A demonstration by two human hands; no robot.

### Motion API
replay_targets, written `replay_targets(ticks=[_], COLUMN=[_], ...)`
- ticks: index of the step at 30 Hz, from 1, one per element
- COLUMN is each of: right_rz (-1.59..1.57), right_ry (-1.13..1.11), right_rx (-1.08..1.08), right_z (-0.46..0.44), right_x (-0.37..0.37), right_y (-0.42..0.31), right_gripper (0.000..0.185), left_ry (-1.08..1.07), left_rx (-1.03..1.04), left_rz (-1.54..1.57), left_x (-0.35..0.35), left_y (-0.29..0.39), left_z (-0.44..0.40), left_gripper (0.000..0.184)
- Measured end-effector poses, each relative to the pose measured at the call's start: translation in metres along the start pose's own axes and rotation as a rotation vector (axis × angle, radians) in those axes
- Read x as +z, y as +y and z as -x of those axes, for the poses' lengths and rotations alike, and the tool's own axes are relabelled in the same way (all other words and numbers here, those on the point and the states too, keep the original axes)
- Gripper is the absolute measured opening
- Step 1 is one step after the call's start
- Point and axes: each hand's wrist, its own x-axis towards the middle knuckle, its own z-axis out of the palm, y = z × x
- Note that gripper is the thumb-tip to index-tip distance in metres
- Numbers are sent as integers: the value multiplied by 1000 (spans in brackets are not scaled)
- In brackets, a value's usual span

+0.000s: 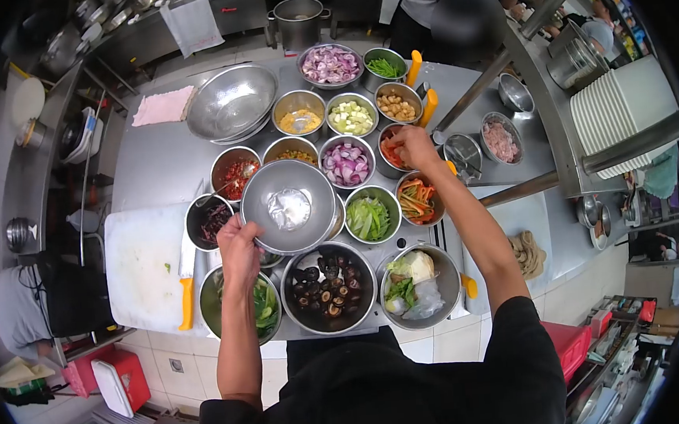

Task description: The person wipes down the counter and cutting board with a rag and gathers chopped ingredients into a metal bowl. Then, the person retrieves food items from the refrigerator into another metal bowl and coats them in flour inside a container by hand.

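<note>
My left hand [239, 246] grips the rim of an empty steel bowl [294, 187], tilted above the table with a little shine at its bottom. It covers parts of the containers behind it. My right hand [414, 148] reaches down into a steel container of red vegetable pieces [390, 153], its fingers closed together at the pieces. Just below that stands a container of sliced peppers [420, 200]. To its left are chopped purple onions [346, 164] and a container of sliced green vegetable [370, 216].
Along the front edge stand bowls of mushrooms [329, 287], leafy greens [266, 308] and mixed vegetables [419, 285]. A yellow-handled knife [187, 290] lies on the white cutting board [135, 266]. Metal posts and a shelf with stacked white plates [624, 113] rise at the right. Other people [19, 305] work nearby.
</note>
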Motion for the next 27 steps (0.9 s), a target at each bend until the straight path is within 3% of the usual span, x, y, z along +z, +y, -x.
replay_targets(ticks=[3, 6, 9, 13, 16, 19, 20, 23, 27], right_rz=[-210, -200, -601, -982, -655, -570, -534, -666, -957], right_ry=[-41, 25, -44, -158, -269, -268, -285, -188, -235], right_rx=[126, 249, 494, 103, -152, -210, -165, -241, -83], right_z=[0, -1, 1, 10, 16, 19, 18, 17, 16], right_x=[-18, -28, -68, -74, -70, -72, -73, -62, -64], right_y=[-5, -5, -46, -104, -139, -158, -161, -157, -162], right_gripper=[24, 25, 25, 21, 22, 24, 39, 39, 34], left_ry=[-10, -46, -84, -134, -131, -140, -152, -153, -122], left_rx=[-10, -22, -21, -26, -43, -60, -49, -60, -49], left_rz=[-6, 7, 19, -6, -43, -10, 6, 23, 21], left_x=[5, 15, 23, 41, 52, 56, 55, 54, 48], left_y=[-4, -8, -16, -22, -26, -22, -25, -21, -27], left_z=[-12, -20, -28, -31, -33, -27, -27, -22, -24], left_gripper=[5, 6, 5, 6, 7, 8, 8, 7, 6])
